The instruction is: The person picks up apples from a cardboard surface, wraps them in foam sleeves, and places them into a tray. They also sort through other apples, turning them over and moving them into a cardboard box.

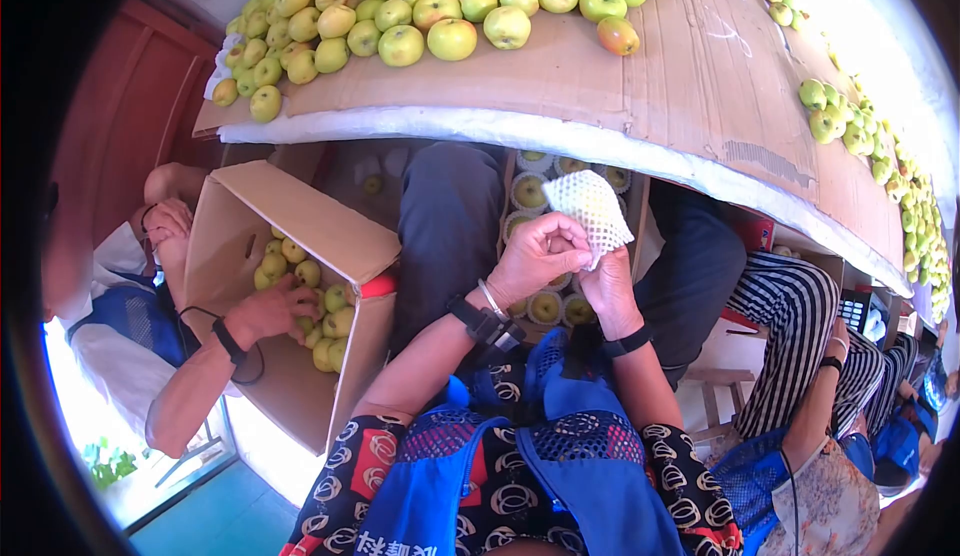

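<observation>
Two hands: left hand (540, 256); right hand (606, 284); one foam net (588, 204)

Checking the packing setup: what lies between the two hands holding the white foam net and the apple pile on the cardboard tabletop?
In the head view, below the tabletop's white edge, an open box of net-wrapped apples lies between the hands' foam net and the apple pile.

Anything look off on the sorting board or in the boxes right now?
One apple at the near edge of the pile on the cardboard board is reddish-orange with a dark patch, unlike the green ones around it. Otherwise nothing stands out: both hands, left hand and right hand, hold a foam net.
</observation>
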### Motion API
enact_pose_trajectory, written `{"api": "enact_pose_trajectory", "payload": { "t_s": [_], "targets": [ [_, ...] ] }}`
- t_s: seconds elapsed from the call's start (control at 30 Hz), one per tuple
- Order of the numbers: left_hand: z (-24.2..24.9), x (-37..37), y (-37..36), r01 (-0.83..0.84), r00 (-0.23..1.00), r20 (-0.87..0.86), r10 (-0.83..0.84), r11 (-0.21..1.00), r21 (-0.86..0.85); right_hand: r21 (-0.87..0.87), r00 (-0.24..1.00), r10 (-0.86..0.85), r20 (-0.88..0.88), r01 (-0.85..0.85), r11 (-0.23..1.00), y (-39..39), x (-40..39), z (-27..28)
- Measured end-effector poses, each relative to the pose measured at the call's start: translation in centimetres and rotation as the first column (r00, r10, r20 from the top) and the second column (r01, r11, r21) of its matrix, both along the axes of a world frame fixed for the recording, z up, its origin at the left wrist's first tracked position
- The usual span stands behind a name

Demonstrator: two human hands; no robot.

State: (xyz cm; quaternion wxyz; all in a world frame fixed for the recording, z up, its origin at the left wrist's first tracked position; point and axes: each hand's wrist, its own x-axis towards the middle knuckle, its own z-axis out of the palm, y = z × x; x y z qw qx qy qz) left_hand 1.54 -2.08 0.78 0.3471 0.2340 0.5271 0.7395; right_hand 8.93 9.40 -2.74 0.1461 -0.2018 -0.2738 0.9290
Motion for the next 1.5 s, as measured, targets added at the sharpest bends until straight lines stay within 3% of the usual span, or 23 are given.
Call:
{"api": "enact_pose_trajectory", "payload": {
  "t_s": [0.03,0.1,0.13,0.17,0.27,0.3,0.33,0.47,0.6,0.7,0.8,0.87,0.9,0.93,0.97,1.1,1.17,1.2,1.23,1.3,1.37,1.43,1.5],
  "targets": [
    [0.2,-0.1,-0.2,-0.004,0.998,0.061,-0.001,0.997,0.074,0.007,1.0,-0.02,-0.017,0.02,1.0,0.0,-0.1,0.4],
    [0.1,-0.8,-0.2,-0.301,0.942,-0.155,0.299,0.954,0.015,0.027,1.0,-0.005,-0.022,0.005,1.0,0.9,0.2,0.4],
    [0.3,-1.5,-0.3,-0.378,0.888,-0.307,0.343,0.924,-0.059,0.091,0.997,0.071,0.011,-0.072,0.993,1.4,0.5,0.5],
    [0.5,-2.1,-0.2,-0.505,0.711,-0.589,0.384,0.862,-0.047,0.151,0.988,0.146,0.05,-0.152,0.977,1.6,0.8,0.6],
    [0.1,-2.9,0.4,-0.503,0.674,-0.631,0.384,0.864,-0.012,0.146,0.979,0.199,0.042,-0.204,0.968,1.4,1.0,1.8],
    [0.1,-2.7,0.4,-0.314,0.907,-0.309,0.286,0.948,-0.046,0.167,0.968,0.247,0.047,-0.251,0.953,1.4,1.1,2.0],
    [0.1,-2.7,0.4,-0.114,0.992,0.054,0.113,0.994,-0.001,0.174,0.971,0.23,0.072,-0.239,0.955,1.0,1.0,2.2],
    [-0.1,-2.9,0.0,-0.082,0.958,0.277,0.071,0.996,0.029,0.203,0.966,0.255,0.042,-0.258,0.945,0.7,1.3,1.5],
    [-0.9,-2.3,0.5,-0.15,0.974,0.178,0.14,0.988,0.04,0.284,0.957,0.282,0.065,-0.289,0.914,0.5,1.1,1.6],
    [-0.7,-2.1,0.5,-0.166,0.945,0.293,0.142,0.984,0.06,0.171,0.975,0.217,0.039,-0.221,0.96,0.0,1.1,1.9],
    [-0.7,-2.1,0.5,-0.115,0.98,0.171,0.103,0.991,0.062,0.189,0.981,0.183,0.069,-0.193,0.963,-0.1,1.0,1.9],
    [-0.7,-1.8,0.5,-0.138,0.946,0.307,0.104,0.986,0.09,0.39,0.971,0.215,0.099,-0.237,0.89,0.1,1.2,1.9],
    [-1.0,-1.7,0.4,-0.138,0.946,0.308,0.104,0.986,0.09,0.39,0.971,0.216,0.099,-0.237,0.89,0.4,1.2,2.1],
    [-1.5,-1.7,0.3,-0.165,0.889,0.447,0.099,0.98,0.11,0.667,0.939,0.234,0.251,-0.343,0.661,0.9,1.2,2.4],
    [-2.0,-1.7,0.3,-0.191,0.813,0.576,0.085,0.974,0.126,0.832,0.898,0.19,0.396,-0.439,0.341,1.3,1.3,2.8],
    [-2.4,-1.9,-0.2,-0.24,0.771,0.637,0.033,0.941,0.241,0.813,0.931,0.23,0.284,-0.361,0.458,1.2,1.2,8.8],
    [-1.9,-2.1,-0.4,-0.217,0.631,0.757,-0.17,0.898,0.383,0.696,0.925,0.248,0.287,-0.379,0.61,2.4,2.0,10.5],
    [-1.9,-2.1,-0.3,-0.226,0.632,0.759,-0.155,0.9,0.372,0.66,0.963,0.201,0.179,-0.269,0.702,2.5,2.0,11.1],
    [-2.0,-2.1,-0.3,-0.228,0.631,0.76,-0.154,0.899,0.373,0.66,0.962,0.203,0.181,-0.272,0.7,2.5,1.9,11.1],
    [-1.7,-2.0,-0.3,-0.201,0.635,0.749,-0.188,0.896,0.395,0.766,0.999,-0.016,0.035,-0.016,0.643,2.3,1.9,10.4],
    [-0.9,-1.9,-0.1,-0.202,0.645,0.747,-0.162,0.906,0.371,0.781,0.998,-0.059,-0.012,0.046,0.623,2.2,2.1,9.3],
    [-1.0,-1.8,0.0,-0.201,0.653,0.744,-0.139,0.916,0.348,0.995,0.998,-0.055,-0.018,0.023,0.099,1.3,1.7,9.9],
    [-1.6,-1.8,0.1,-0.177,0.661,0.734,-0.155,0.918,0.354,0.998,0.999,-0.044,0.019,-0.021,-0.064,0.4,0.9,9.7]
  ]
}}
